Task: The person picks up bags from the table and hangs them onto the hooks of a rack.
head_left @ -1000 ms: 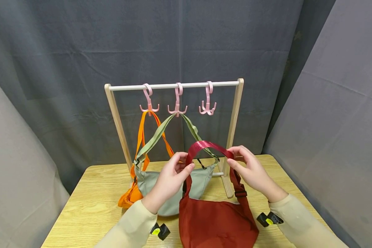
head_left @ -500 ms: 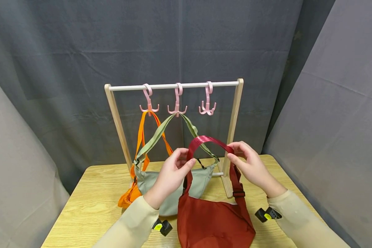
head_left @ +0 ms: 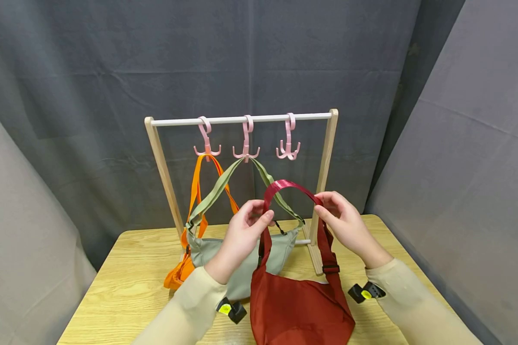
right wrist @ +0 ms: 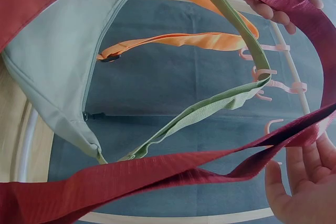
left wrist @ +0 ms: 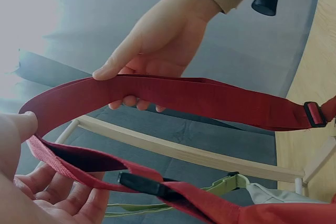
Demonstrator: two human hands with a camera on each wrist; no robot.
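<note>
A dark red shoulder bag (head_left: 300,306) hangs from its wide strap (head_left: 286,183), which arches up between both hands. My left hand (head_left: 241,237) pinches the strap's left side between thumb and fingers. On the other side, my right hand (head_left: 349,227) holds the strap the same way, as the left wrist view also shows with the right hand (left wrist: 163,40) at the top. The bag's bottom runs out of the head view. Behind it a sage green bag (head_left: 237,282) hangs by its strap from the middle pink hook (head_left: 246,143).
A rack with a white rail (head_left: 177,122) and wooden posts stands on the wooden table (head_left: 125,273). An orange bag (head_left: 183,273) hangs from the left pink hook (head_left: 207,139). The right pink hook (head_left: 288,141) bears no bag. Grey curtains (head_left: 112,96) enclose the back and sides.
Both hands have risen a little towards the rack, lifting the red strap's arch with them. The grip on the strap is unchanged. The orange and green bags have stayed in place.
</note>
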